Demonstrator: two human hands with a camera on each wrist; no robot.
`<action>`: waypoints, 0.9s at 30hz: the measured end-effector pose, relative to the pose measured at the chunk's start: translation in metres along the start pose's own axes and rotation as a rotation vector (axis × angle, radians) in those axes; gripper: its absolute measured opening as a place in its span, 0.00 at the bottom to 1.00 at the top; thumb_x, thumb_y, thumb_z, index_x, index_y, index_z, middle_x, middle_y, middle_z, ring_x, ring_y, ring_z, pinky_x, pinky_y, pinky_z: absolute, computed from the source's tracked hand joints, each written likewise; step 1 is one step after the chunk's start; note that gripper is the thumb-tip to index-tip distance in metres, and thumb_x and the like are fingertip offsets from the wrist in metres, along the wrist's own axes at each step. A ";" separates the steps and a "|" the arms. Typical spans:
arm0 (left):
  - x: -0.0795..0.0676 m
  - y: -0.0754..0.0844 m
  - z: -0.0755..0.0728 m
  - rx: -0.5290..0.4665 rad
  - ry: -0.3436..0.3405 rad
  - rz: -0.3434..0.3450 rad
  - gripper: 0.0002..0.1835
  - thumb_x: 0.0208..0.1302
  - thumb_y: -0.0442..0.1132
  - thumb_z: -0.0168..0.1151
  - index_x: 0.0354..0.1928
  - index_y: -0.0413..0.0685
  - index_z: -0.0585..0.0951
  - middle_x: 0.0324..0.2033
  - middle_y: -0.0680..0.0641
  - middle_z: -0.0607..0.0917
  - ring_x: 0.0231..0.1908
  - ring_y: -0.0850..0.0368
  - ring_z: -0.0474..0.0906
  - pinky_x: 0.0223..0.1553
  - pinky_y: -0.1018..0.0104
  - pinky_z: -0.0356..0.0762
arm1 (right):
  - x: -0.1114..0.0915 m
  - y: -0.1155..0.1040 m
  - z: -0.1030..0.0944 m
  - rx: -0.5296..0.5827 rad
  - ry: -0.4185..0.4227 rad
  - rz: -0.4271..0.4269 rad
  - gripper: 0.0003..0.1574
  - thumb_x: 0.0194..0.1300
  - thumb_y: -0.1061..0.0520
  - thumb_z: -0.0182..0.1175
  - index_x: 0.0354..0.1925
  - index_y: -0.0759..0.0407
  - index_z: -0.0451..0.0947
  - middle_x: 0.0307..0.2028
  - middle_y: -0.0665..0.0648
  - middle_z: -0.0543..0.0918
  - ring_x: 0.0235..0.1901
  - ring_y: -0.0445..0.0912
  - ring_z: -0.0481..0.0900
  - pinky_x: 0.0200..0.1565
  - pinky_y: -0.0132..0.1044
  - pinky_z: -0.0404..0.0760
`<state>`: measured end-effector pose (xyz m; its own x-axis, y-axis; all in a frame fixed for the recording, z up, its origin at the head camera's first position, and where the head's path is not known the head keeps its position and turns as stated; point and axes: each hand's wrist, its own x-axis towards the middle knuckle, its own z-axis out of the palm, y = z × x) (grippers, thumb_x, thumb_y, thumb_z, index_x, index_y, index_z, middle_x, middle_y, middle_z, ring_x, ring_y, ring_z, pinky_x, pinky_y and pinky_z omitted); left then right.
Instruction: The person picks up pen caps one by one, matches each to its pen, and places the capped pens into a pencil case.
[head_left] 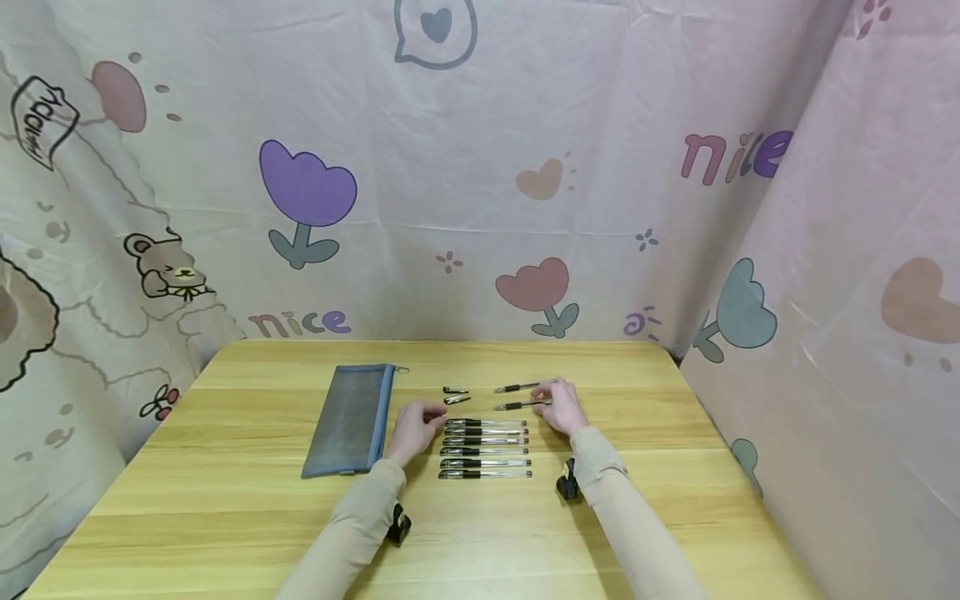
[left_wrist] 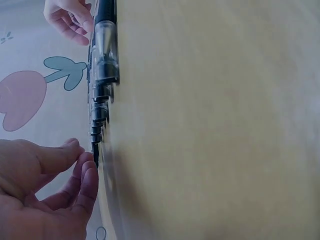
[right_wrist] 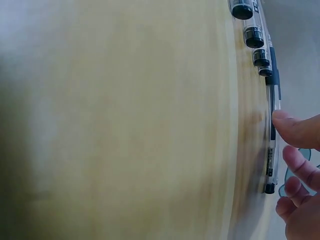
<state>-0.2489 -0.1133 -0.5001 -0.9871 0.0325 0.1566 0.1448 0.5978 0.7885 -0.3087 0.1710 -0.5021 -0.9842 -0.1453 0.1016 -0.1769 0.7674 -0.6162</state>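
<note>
Capped gel pens: lay mid-worktop, caps toward its left edge, presumably for neatness.
Uncapped pens: lay toward the far edge, nibs facing loose caps, likely for matching.
Left hand: fingers loose, holding nothing, beside the row.
Right hand: fingers relaxed, ungrasping; thumb perhaps touched the nearer uncapped pen.
Right wrist view: revealed printed barrel label, unreadable from the head.

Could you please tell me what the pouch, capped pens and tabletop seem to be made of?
Pouch: probably a matte mesh or thin fabric, judging by its dull grey panel and blue edging.
Capped pens: apparently glossy plastic; their ends look see-through and catch the light.
Tabletop: wood or wood-look laminate with a slight sheen; it shows grain bands.
</note>
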 end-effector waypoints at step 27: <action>-0.001 0.000 -0.003 -0.009 -0.013 -0.056 0.11 0.67 0.30 0.63 0.49 0.37 0.87 0.40 0.41 0.89 0.40 0.50 0.84 0.45 0.55 0.82 | 0.004 0.007 0.004 -0.035 -0.005 -0.063 0.05 0.55 0.66 0.71 0.33 0.59 0.87 0.36 0.58 0.88 0.50 0.56 0.78 0.64 0.54 0.67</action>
<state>-0.2474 -0.1158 -0.4987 -0.9945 0.0095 0.1041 0.0896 0.5913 0.8014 -0.3142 0.1735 -0.5092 -0.9709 -0.1972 0.1359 -0.2393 0.7781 -0.5807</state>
